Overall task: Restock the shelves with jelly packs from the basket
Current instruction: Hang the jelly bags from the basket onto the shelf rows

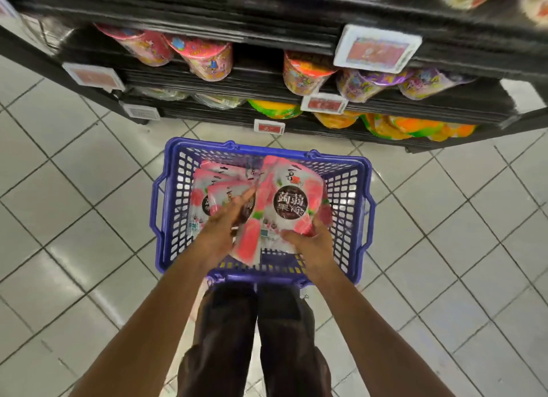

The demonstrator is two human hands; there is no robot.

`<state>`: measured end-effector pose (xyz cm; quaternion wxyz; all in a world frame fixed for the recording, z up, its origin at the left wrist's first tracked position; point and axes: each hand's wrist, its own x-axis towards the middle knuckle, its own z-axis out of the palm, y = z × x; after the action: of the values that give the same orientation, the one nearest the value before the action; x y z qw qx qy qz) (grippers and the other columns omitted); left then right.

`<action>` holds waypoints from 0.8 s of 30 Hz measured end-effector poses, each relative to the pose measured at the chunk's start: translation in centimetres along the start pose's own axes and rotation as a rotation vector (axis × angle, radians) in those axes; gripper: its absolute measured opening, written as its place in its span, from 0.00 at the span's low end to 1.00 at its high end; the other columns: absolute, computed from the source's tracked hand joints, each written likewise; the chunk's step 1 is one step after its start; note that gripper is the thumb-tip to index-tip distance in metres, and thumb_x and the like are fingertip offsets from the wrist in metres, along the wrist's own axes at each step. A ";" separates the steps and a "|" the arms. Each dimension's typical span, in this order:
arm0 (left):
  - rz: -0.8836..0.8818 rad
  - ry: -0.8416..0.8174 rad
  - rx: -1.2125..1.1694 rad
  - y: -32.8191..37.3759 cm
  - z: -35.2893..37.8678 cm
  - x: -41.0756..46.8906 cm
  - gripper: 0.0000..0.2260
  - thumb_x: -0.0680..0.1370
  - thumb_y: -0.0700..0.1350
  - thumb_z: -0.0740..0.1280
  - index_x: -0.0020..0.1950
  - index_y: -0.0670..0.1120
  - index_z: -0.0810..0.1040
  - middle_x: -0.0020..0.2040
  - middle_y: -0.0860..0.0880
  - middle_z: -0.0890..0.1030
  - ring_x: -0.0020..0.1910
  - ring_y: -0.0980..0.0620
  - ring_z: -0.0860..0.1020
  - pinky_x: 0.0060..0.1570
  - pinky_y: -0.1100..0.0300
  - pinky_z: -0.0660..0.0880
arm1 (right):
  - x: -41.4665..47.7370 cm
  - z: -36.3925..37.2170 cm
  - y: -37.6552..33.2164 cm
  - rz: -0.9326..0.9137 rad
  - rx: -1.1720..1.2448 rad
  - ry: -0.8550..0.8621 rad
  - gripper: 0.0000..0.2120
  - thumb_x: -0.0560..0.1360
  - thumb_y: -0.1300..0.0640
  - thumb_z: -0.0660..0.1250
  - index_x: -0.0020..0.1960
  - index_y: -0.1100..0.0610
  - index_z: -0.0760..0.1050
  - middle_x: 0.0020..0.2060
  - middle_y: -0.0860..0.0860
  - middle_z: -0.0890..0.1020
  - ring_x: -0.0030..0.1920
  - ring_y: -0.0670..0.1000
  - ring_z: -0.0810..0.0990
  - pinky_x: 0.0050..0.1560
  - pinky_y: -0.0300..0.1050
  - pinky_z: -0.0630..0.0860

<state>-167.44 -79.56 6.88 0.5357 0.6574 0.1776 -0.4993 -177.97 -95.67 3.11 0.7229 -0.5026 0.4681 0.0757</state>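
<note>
Lifting stock out of the basket [347, 195] is judged to be the step in hand: a jelly pack [292, 206] is held over it by the right hand [311, 245], its lower edge pinched between thumb and curled fingers. The left hand [221, 223] is laid with straight fingers against the other packs [204, 189], which lie inside. Next, the held pack must be raised and a gap found for it on the shelves [207, 19].

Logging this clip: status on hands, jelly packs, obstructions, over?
Right hand grips front jelly pack inside blue basket. Left hand, fingers straight, touches packs beside it. Path to shelves looks clear.
</note>
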 end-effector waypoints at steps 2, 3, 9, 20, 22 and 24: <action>0.073 0.053 -0.048 2.0 0.0 -2.0 0.24 0.78 0.36 0.66 0.71 0.55 0.70 0.59 0.47 0.78 0.60 0.46 0.75 0.49 0.59 0.76 | -2.3 -0.3 -2.3 0.023 0.009 -0.038 0.20 0.65 0.75 0.75 0.50 0.55 0.80 0.37 0.48 0.86 0.34 0.45 0.83 0.35 0.38 0.79; 0.079 0.061 -0.056 3.1 0.3 -3.2 0.29 0.74 0.34 0.71 0.71 0.52 0.69 0.58 0.44 0.78 0.58 0.44 0.77 0.48 0.55 0.77 | -3.5 -0.4 -3.4 0.032 0.008 -0.054 0.20 0.65 0.75 0.74 0.48 0.54 0.81 0.38 0.49 0.86 0.35 0.47 0.83 0.36 0.41 0.80; 0.090 0.057 0.087 11.4 2.5 -12.2 0.30 0.60 0.48 0.81 0.60 0.50 0.76 0.52 0.55 0.82 0.54 0.51 0.81 0.42 0.63 0.80 | -11.2 -0.4 -13.1 0.061 0.057 -0.095 0.21 0.66 0.76 0.72 0.50 0.54 0.82 0.44 0.59 0.84 0.45 0.60 0.83 0.47 0.55 0.81; 0.386 0.044 0.148 24.9 1.6 -30.1 0.42 0.57 0.50 0.82 0.69 0.52 0.71 0.70 0.49 0.74 0.63 0.48 0.78 0.59 0.50 0.78 | -27.3 -1.1 -29.7 -0.221 0.040 -0.215 0.31 0.63 0.68 0.78 0.64 0.62 0.74 0.56 0.63 0.82 0.56 0.66 0.81 0.57 0.67 0.77; 0.466 0.060 0.125 27.1 2.1 -33.1 0.47 0.58 0.50 0.82 0.74 0.51 0.67 0.70 0.55 0.70 0.66 0.53 0.74 0.57 0.59 0.78 | -30.8 -0.9 -32.0 -0.267 0.069 -0.169 0.28 0.63 0.64 0.78 0.61 0.65 0.76 0.54 0.65 0.83 0.54 0.69 0.81 0.57 0.73 0.72; 0.570 0.076 0.106 29.8 2.7 -36.0 0.44 0.58 0.50 0.83 0.71 0.58 0.70 0.61 0.65 0.72 0.60 0.58 0.75 0.45 0.63 0.80 | -34.0 -0.9 -34.5 -0.332 0.110 -0.110 0.27 0.64 0.62 0.77 0.62 0.64 0.76 0.53 0.64 0.83 0.53 0.66 0.83 0.52 0.67 0.78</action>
<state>-161.64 -81.92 53.30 0.6121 0.7262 -0.0206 -0.3124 -177.26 -100.75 51.27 0.7762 -0.5278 0.3421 -0.0430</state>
